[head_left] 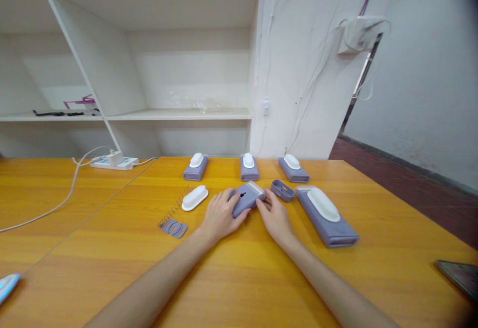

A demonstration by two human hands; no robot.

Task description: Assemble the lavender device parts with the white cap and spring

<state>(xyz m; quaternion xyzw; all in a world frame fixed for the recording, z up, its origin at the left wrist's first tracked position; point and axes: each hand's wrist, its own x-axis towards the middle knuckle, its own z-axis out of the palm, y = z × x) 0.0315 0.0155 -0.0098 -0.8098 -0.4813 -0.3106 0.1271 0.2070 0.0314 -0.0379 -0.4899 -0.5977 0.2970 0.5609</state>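
The left hand [220, 216] and right hand [274, 217], fingers curled around opposite sides, grip the purple housing [245, 198] on the wooden table [261, 278], between a white cap [194, 197] and a small purple tray [283, 190].

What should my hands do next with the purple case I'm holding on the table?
Probably lift the purple case slightly and steady it. Both the left hand and right hand grip it flat on the table, while the loose white cap and small purple piece lie unattached beside it.
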